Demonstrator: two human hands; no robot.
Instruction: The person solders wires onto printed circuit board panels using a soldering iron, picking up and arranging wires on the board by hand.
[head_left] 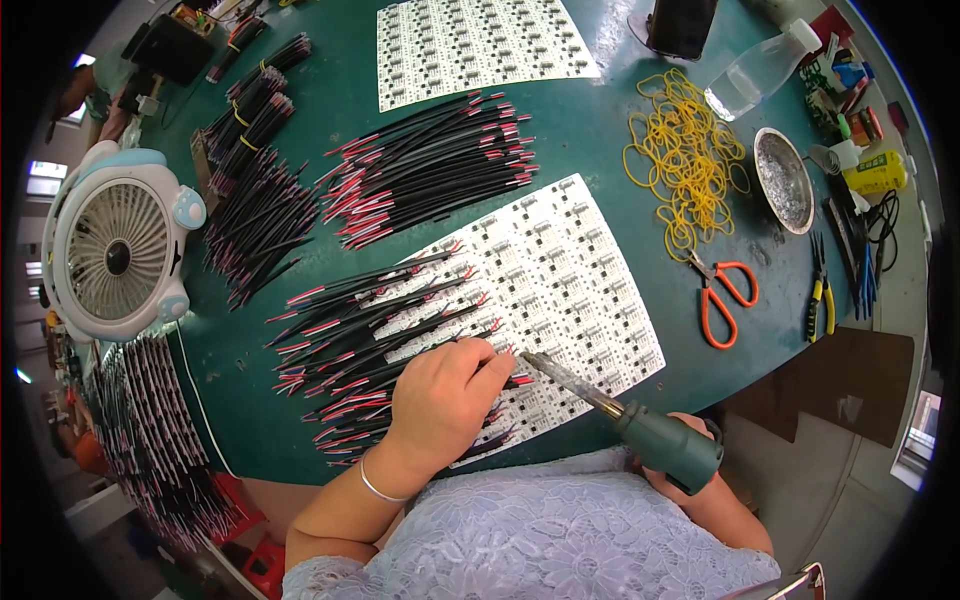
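Soldering iron [668,440] and right hand [690,424] came together at the desk's near edge: the fingers were wrapped around the green handle, and the metal tip slanted to just beside the left hand [440,400]. That one was bunched over a white circuit board sheet [600,290], thumb drawn against forefinger, though whether a wire sat between them was hidden. Black wires [345,325] with red and white ends fanned from the green desk [590,140] onto the sheet's left part, some passing beneath the left hand. Beyond lay a thick pile of similar wires [430,170] and a second white sheet [480,50]. Yellow rubber bands [680,150] lay tangled to the right, near orange-handled cutters [709,284]; a white fan [118,257] stood at left.
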